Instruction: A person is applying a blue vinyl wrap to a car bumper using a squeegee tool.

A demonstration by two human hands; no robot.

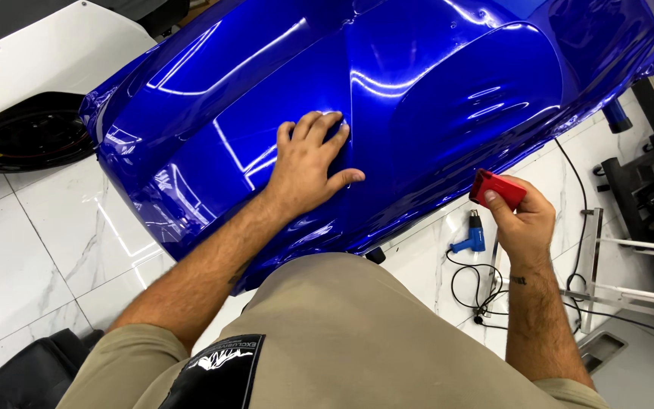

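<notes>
One red squeegee [498,188] in right grip [522,220], off blue panel [387,98].

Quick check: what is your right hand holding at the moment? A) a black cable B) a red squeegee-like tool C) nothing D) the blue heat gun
B: the right hand grips a small red tool off the panel, while the blue heat gun lies on the floor.

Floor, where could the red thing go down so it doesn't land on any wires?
Bare white floor tiles lie at the left, between the blue car panel, the white car and its black tyre. The right side is crowded: the blue heat gun, a looping black cable and a metal stand sit below the right hand holding the red tool.
</notes>
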